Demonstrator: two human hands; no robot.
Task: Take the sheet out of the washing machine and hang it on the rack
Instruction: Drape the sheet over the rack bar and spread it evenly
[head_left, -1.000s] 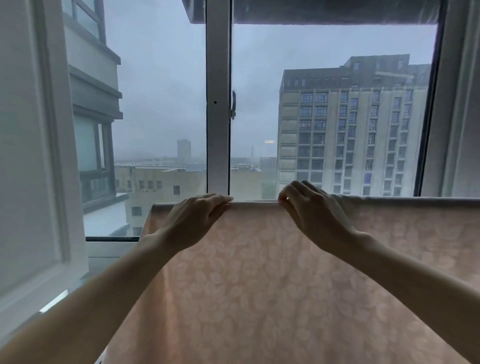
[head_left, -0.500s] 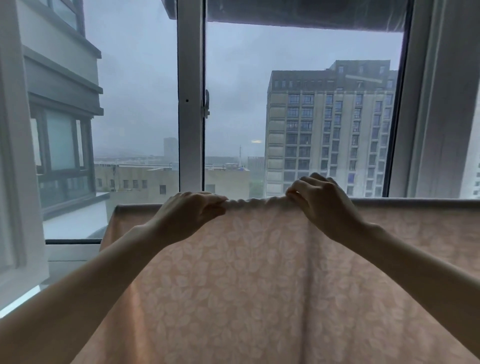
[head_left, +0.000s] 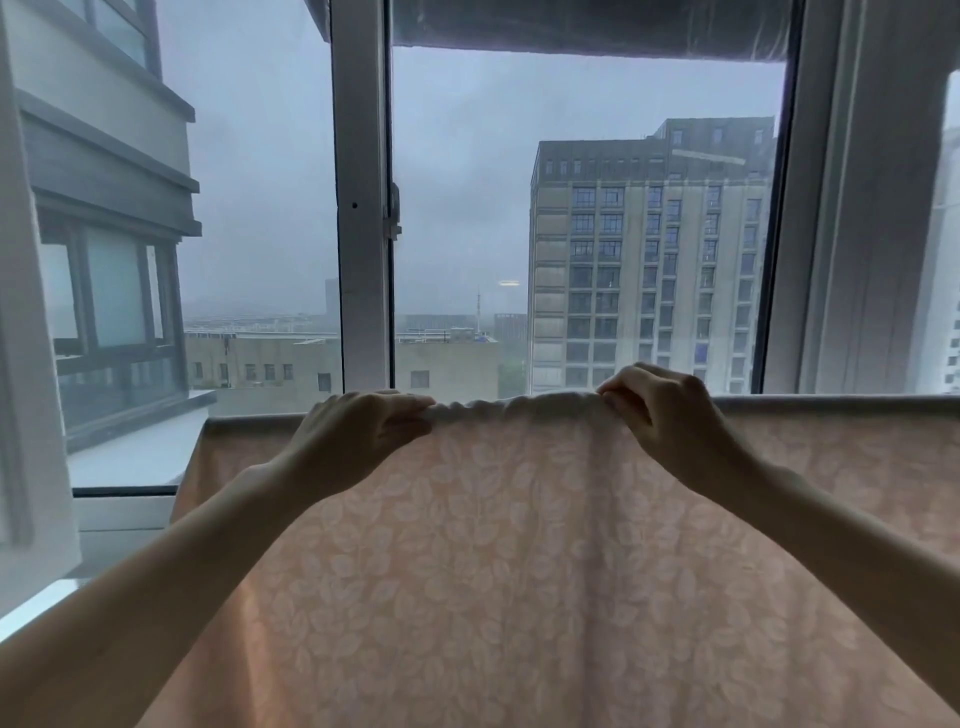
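Now left hand (head_left: 358, 431) and right hand (head_left: 670, 421) pinch the leaf-printed sheet (head_left: 519, 571).

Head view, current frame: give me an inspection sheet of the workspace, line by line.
Surface: nothing seen; no table or floor in view.
Job's things: pink leaf-patterned sheet hangs from a horizontal line, top edge bunched between the hands; the rack is hidden under it; washing machine not in view.
Clutter: nothing seen.
Hands: left hand grips the sheet's top edge, fingers curled over it; right hand pinches the same edge.
Cables: nothing seen.
Surroundings: white window frame behind the sheet; grey sky and a tall building outside.
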